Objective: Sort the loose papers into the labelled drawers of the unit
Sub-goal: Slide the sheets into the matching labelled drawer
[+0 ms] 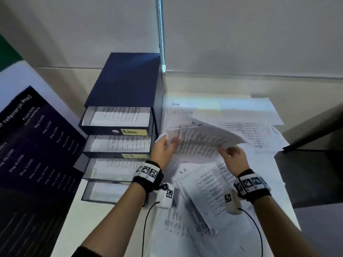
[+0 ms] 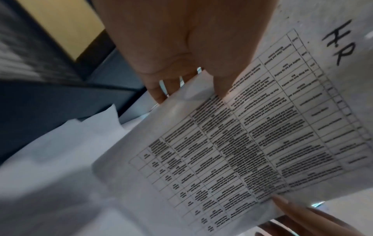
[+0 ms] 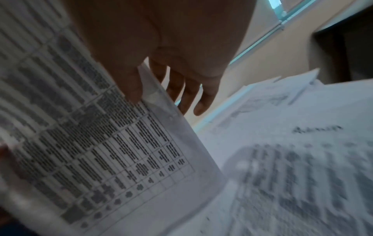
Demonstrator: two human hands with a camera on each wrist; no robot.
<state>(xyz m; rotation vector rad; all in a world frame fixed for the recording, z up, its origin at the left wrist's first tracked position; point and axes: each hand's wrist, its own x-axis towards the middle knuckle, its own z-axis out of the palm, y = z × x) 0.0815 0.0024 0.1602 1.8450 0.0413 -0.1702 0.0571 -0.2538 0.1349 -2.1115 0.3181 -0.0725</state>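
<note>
A printed sheet [image 1: 200,141] with a table and a handwritten "HR" [image 2: 339,46] is held up above the table by both hands. My left hand [image 1: 168,142] pinches its left edge, thumb on top [image 2: 212,76]. My right hand [image 1: 225,150] pinches its near right edge, thumb on the print [image 3: 131,86] and fingers behind. Left of the sheet stands the dark blue drawer unit [image 1: 122,80] with several drawers pulled out, papers inside. Its yellow labels read "Admin" [image 1: 134,132] and "HR" [image 1: 130,156]; the lower labels are hidden.
Loose printed papers [image 1: 232,182] cover the white table, one marked "Admin" [image 1: 176,104] by the unit, another marked "HR" [image 1: 182,171] under my hands. A dark poster [image 1: 37,145] leans at the left. A dark desk edge [image 1: 315,130] lies at the right.
</note>
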